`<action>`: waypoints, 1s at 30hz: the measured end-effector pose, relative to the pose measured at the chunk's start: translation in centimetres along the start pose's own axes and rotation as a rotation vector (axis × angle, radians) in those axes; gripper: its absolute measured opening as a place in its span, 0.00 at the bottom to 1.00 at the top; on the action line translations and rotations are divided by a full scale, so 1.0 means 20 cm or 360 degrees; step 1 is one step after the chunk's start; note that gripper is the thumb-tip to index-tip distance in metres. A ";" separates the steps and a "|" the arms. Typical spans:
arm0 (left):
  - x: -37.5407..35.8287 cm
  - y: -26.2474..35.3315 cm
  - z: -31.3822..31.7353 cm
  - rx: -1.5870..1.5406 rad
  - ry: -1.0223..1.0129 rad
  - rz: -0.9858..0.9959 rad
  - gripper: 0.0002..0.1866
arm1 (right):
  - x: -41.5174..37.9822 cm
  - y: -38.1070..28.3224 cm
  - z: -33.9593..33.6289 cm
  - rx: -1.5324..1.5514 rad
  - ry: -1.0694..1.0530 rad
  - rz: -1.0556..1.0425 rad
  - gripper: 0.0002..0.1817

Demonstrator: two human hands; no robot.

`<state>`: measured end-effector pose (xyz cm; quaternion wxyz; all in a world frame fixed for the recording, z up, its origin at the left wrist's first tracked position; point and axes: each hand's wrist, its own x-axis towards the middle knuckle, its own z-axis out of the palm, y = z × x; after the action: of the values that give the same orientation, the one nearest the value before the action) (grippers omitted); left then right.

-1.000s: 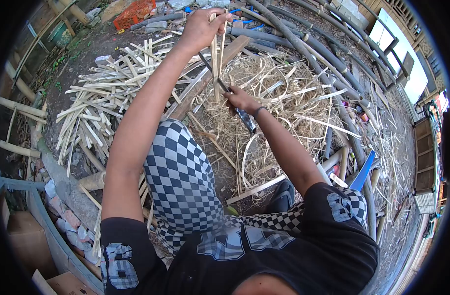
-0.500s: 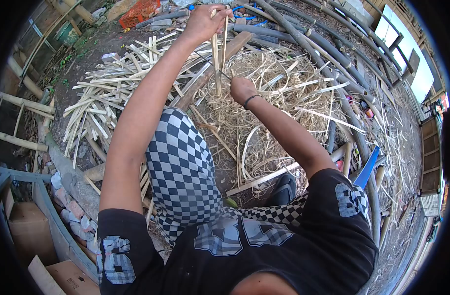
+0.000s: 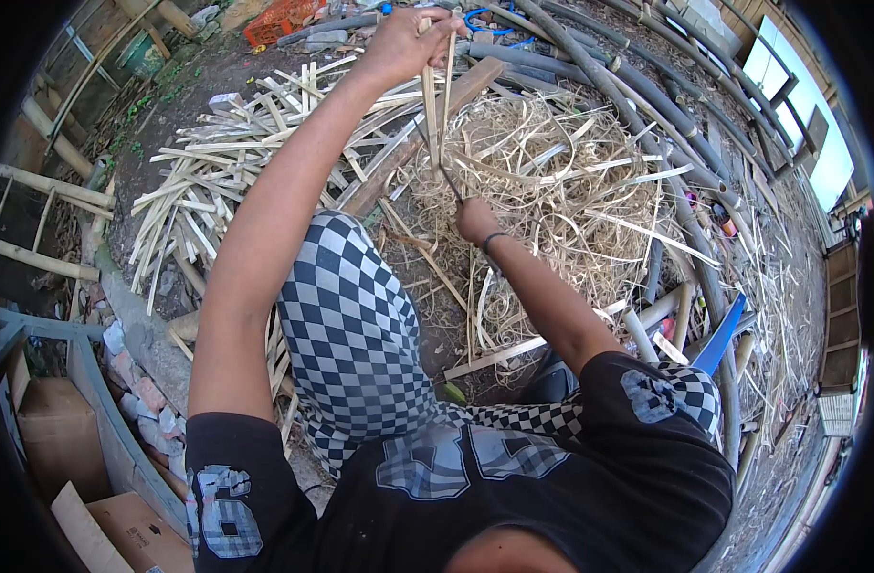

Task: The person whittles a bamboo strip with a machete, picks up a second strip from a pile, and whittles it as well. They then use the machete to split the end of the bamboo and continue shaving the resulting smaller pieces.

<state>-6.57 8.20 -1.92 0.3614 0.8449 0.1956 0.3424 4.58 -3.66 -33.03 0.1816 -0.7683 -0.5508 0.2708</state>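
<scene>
My left hand (image 3: 410,48) is raised at the top of the view, its fingers closed around the upper end of a bamboo strip (image 3: 430,105). Two pale lengths hang from that grip and come close together near their lower end. Below it my right hand (image 3: 477,222) is wrapped around the handle of a knife, which the fist hides. The thin dark knife blade (image 3: 449,181) slants up and left to the strip's lower end, where it appears to touch. Beneath my right hand lies a tangled heap of bamboo shavings (image 3: 561,191).
A pile of cut bamboo strips (image 3: 193,186) lies left of a wooden beam (image 3: 370,191). Long poles (image 3: 647,95) stretch across the back and right. A blue-handled saw (image 3: 721,336) rests by my right knee. Cardboard boxes (image 3: 64,439) stand at lower left, an orange crate (image 3: 282,21) at the back.
My right hand has come down and toward me with the knife, whose blade is now lower on the strip and more steeply angled. My left hand keeps its grip up high.
</scene>
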 end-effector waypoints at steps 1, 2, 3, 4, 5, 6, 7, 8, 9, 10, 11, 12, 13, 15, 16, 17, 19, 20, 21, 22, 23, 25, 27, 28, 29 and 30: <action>0.00 0.01 0.03 0.0076 0.0060 0.0042 0.15 | -0.03 -0.04 -0.01 0.0050 -0.0035 0.0150 0.18; 0.01 -0.01 0.02 0.0072 0.0050 0.0045 0.15 | -0.06 -0.08 -0.03 0.0110 -0.0070 0.0305 0.17; 0.02 -0.02 0.00 -0.0028 0.0075 0.0023 0.16 | -0.04 -0.09 -0.05 -0.0080 -0.0255 0.0184 0.16; 0.03 -0.03 -0.01 -0.0123 0.0109 0.0011 0.18 | -0.07 -0.08 -0.07 -0.0082 -0.0249 0.0192 0.16; 0.01 -0.04 -0.02 0.0001 0.0147 0.0005 0.17 | -0.07 -0.09 -0.10 -0.0079 -0.0124 0.0203 0.16; 0.00 -0.02 -0.03 0.0098 0.0180 -0.0003 0.17 | -0.06 -0.08 -0.10 -0.0072 -0.0003 0.0208 0.16; 0.00 -0.01 -0.03 0.0194 0.0207 -0.0013 0.17 | -0.04 -0.07 -0.10 -0.0140 0.0047 0.0209 0.15; -0.01 0.00 -0.02 0.0292 0.0227 -0.0026 0.17 | -0.04 -0.06 -0.08 -0.0135 0.0042 0.0205 0.15; -0.01 0.01 -0.02 0.0375 0.0242 -0.0033 0.17 | -0.04 -0.05 -0.08 -0.0212 0.0085 0.0132 0.15; -0.02 0.02 -0.01 0.0457 0.0259 -0.0050 0.17 | -0.05 -0.05 -0.08 -0.0289 0.0130 0.0055 0.15; -0.02 0.02 -0.01 0.0522 0.0273 -0.0075 0.17 | -0.07 -0.03 -0.08 -0.0544 0.0201 -0.0187 0.14; -0.01 0.02 0.00 0.0582 0.0279 -0.0102 0.17 | -0.06 -0.01 -0.08 -0.0533 0.0194 -0.0189 0.14; -0.01 0.02 0.03 0.0620 0.0280 -0.0133 0.17 | -0.05 0.00 -0.08 -0.0667 0.0028 -0.0155 0.15; 0.01 0.00 0.06 0.0553 0.0221 0.0023 0.16 | -0.08 0.02 -0.14 -0.0603 -0.0188 -0.0061 0.17; 0.03 0.04 0.07 0.0473 0.0174 0.0184 0.16 | -0.05 0.07 -0.10 -0.0599 -0.0172 -0.0077 0.17; 0.02 0.06 0.08 0.0353 0.0156 0.0040 0.15 | -0.01 0.10 -0.04 -0.0440 -0.0081 0.0012 0.18; 0.01 0.05 0.05 0.0295 0.0182 0.0026 0.16 | -0.05 0.09 0.00 -0.0235 0.0038 0.0059 0.22; 0.01 0.04 0.06 0.0219 0.0189 0.0011 0.16 | -0.04 0.09 0.01 -0.0235 0.0037 0.0065 0.22; 0.01 0.02 0.03 0.0237 0.0229 -0.0040 0.17 | -0.05 0.06 0.01 -0.0094 0.0058 -0.0034 0.21; 0.00 -0.01 0.02 0.0228 0.0221 -0.0042 0.17 | -0.07 0.04 0.02 0.0048 0.0080 -0.0134 0.21; -0.01 -0.03 0.00 0.0114 0.0201 -0.0046 0.17 | -0.09 0.01 0.03 0.0051 0.0184 -0.0220 0.20; -0.01 -0.03 -0.04 0.0141 0.0202 -0.0002 0.17 | -0.09 0.05 0.10 0.0162 0.0253 -0.0282 0.20; -0.02 -0.03 -0.04 0.0138 0.0220 -0.0038 0.17 | -0.12 0.10 0.19 0.0238 0.0323 -0.0210 0.20; -0.02 -0.02 -0.04 0.0136 0.0238 -0.0073 0.17 | -0.10 0.18 0.25 0.0241 0.0329 -0.0215 0.20; -0.02 -0.01 -0.05 0.0201 0.0225 -0.0043 0.16 | -0.04 0.29 0.33 0.0100 0.0022 -0.0081 0.18; -0.03 -0.01 -0.05 0.0209 0.0225 -0.0030 0.16 | 0.00 0.33 0.35 -0.0042 -0.0282 0.0053 0.18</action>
<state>-7.61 8.44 -1.77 0.2936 0.8386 0.2506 0.3843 5.28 -5.89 -42.46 0.1173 -0.7528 -0.5554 0.3334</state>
